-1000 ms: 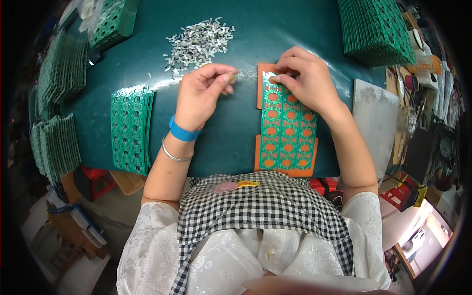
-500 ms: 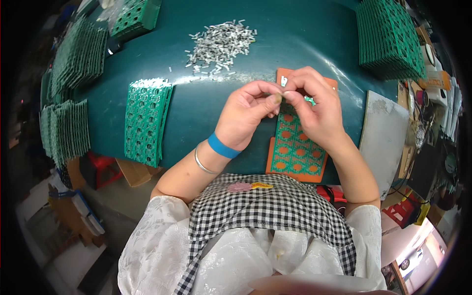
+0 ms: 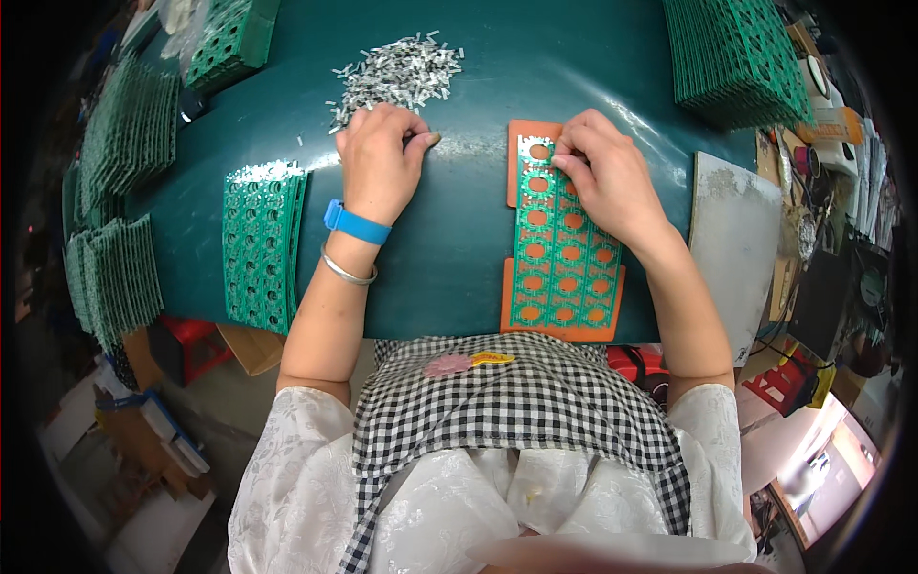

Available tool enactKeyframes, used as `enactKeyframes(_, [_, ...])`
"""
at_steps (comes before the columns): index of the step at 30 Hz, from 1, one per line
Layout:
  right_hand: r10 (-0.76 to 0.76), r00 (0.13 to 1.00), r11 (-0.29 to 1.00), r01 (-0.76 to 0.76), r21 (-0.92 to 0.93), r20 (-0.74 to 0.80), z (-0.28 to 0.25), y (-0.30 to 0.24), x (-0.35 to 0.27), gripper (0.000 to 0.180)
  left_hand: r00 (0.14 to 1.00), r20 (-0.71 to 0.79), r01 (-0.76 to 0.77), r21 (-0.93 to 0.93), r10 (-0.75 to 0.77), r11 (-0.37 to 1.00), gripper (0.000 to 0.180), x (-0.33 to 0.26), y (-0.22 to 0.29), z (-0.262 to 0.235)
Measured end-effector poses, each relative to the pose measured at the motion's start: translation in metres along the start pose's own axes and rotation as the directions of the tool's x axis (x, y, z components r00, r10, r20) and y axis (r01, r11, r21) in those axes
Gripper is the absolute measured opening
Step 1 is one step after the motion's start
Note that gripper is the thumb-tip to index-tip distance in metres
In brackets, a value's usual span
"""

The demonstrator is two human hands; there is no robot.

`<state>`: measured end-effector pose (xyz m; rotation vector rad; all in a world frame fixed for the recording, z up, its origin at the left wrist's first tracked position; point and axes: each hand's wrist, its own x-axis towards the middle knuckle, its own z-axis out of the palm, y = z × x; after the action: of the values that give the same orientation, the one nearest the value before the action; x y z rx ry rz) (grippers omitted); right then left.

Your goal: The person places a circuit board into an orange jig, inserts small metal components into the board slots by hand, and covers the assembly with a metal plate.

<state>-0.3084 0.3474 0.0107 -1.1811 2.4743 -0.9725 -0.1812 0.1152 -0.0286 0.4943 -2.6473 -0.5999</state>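
Observation:
My left hand (image 3: 381, 158) is at the near edge of a pile of small silvery strip-like pieces (image 3: 406, 72). Its fingers are curled in, with the thumb tip by the index fingertip; anything between them is too small to make out. My right hand (image 3: 607, 177) is over the far end of a green circuit board panel (image 3: 555, 237) with rows of round holes. Thumb and index finger pinch together just above the board, and whatever they hold is hidden. Beneath the panel lies an orange backing plate (image 3: 512, 298), which shows through the holes.
A stack of similar green panels (image 3: 258, 253) lies to the left. More stacked panels stand at the far left (image 3: 129, 129), upper left (image 3: 229, 43) and far right (image 3: 736, 62). A grey plate (image 3: 732, 249) lies at the right, beside cluttered shelves.
My hands were together above the board's far end. My left hand has moved left to the pile, while the right has stayed over the board, its pinch now lower on it.

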Motion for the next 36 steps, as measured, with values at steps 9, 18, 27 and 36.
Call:
enactKeyframes(9, [-0.038, 0.997, 0.996, 0.043, -0.081, 0.064, -0.002, -0.006, -0.004, 0.010, 0.994, 0.029, 0.105, -0.279, -0.101, 0.955, 0.009, -0.003, 0.018, -0.014])
enactKeyframes(18, [-0.143, 0.989, 0.982, 0.138, -0.127, -0.035, 0.009, 0.001, -0.008, 0.008, 0.995, 0.047, 0.098, -0.398, -0.087, 0.912, 0.009, -0.008, 0.035, -0.019])
enactKeyframes(27, [-0.236, 0.971, 0.945, 0.217, -0.243, -0.049, 0.012, -0.010, -0.012, 0.016, 0.995, 0.087, 0.089, -0.631, -0.043, 0.771, 0.024, -0.018, 0.060, -0.026])
enactKeyframes(36, [-0.181, 0.975, 0.920, 0.214, 0.329, -0.129, 0.004, -0.040, -0.018, 0.012, 0.995, 0.093, 0.094, -0.779, -0.035, 0.620, 0.028, -0.034, 0.087, -0.023])
